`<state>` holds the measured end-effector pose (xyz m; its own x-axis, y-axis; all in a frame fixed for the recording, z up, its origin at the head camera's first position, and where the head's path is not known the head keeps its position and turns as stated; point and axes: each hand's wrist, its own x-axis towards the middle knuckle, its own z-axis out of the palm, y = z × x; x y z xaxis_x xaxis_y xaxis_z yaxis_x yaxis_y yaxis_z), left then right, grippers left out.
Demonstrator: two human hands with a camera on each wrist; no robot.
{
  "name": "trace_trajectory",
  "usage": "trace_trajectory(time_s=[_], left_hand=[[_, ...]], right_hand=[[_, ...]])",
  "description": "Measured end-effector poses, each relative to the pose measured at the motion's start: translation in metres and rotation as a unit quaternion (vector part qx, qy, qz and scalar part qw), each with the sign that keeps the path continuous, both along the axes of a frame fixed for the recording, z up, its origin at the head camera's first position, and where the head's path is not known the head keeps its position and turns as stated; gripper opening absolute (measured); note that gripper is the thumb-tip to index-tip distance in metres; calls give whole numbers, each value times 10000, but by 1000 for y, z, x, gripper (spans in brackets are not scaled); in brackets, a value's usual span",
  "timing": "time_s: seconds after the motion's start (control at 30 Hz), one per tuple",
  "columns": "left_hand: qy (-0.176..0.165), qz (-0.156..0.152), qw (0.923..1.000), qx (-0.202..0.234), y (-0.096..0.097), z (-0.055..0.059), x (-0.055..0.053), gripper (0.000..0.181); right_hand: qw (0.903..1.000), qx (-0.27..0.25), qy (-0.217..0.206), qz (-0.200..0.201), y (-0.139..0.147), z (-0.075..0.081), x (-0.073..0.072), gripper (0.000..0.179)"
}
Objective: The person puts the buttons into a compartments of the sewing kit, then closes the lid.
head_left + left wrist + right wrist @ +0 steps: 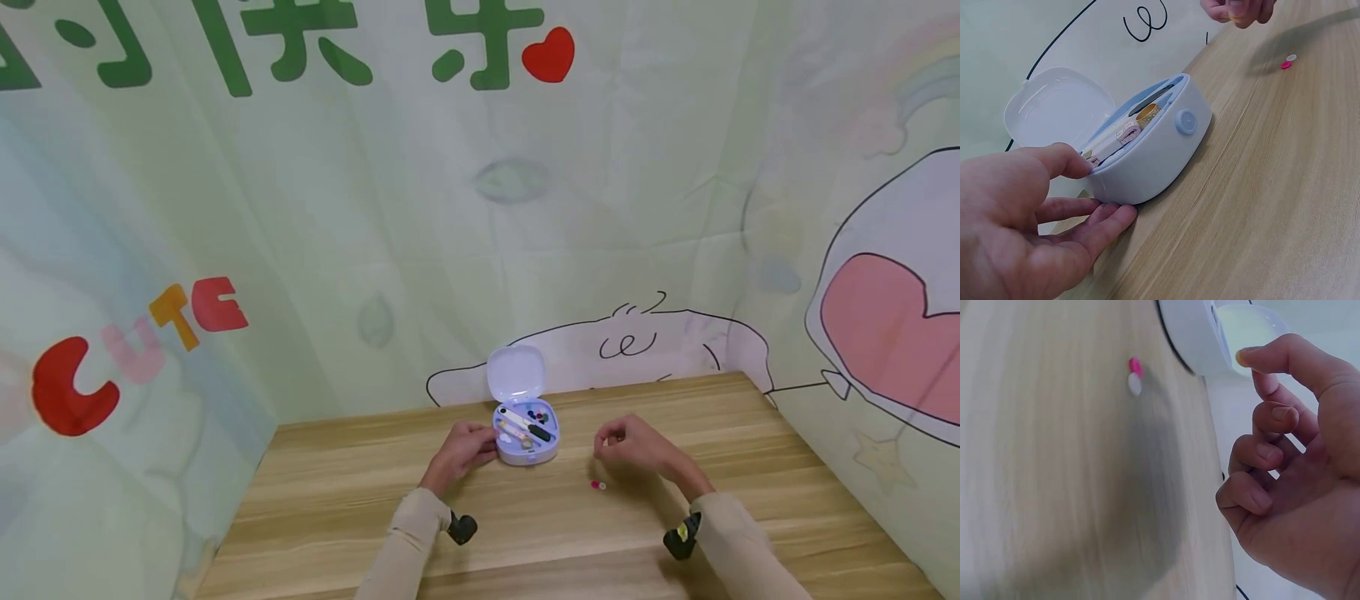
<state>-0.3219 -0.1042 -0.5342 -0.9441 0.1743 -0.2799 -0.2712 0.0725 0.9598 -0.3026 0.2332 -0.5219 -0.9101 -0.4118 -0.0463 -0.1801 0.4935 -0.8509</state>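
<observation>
A small pale-blue sewing box (pixel 529 457) stands on the table with its white lid (pixel 517 372) tipped back. My left hand (pixel 462 454) holds its left side, thumb at the rim and fingers low against the wall. Inside lie a white tool with a black end (pixel 538 432), a rolled tape measure (pixel 1127 132), a gold thimble (pixel 1147 114) and several dark buttons (pixel 537 415). Right of the box, my right hand (pixel 637 446) is raised above the table. Its thumb and forefinger pinch a tiny yellow button (pixel 1240 358), mostly hidden by the fingertips.
A pink button (pixel 1285 65) and a white button (pixel 1291 57) lie side by side on the wooden table (pixel 337 508), in front of the right hand. A printed cloth backdrop (pixel 337 208) rises behind the table and along both sides.
</observation>
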Motion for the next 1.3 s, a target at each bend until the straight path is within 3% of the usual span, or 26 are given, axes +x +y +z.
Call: trace_trajectory(time_s=[0.4,0.77,1.07,1.3], left_hand=[[24,-70,9999,76,-2,6,4,30],[-3,-87,10000,12,-2,5,4,33],[-5,-105,9999,38,-2,1,1,33],[-66,-73,9999,65,-2,1,0,33]], right_hand=[[9924,-827,-629,-663,-23,-5,-19,16],[9703,-1559,-1342,-1275,-49,-1,-32,22],[9520,-2360,-1410,-1348,-62,-7,-41,24],[9354,-2690,-1567,-1679,-73,-8,-46,28]])
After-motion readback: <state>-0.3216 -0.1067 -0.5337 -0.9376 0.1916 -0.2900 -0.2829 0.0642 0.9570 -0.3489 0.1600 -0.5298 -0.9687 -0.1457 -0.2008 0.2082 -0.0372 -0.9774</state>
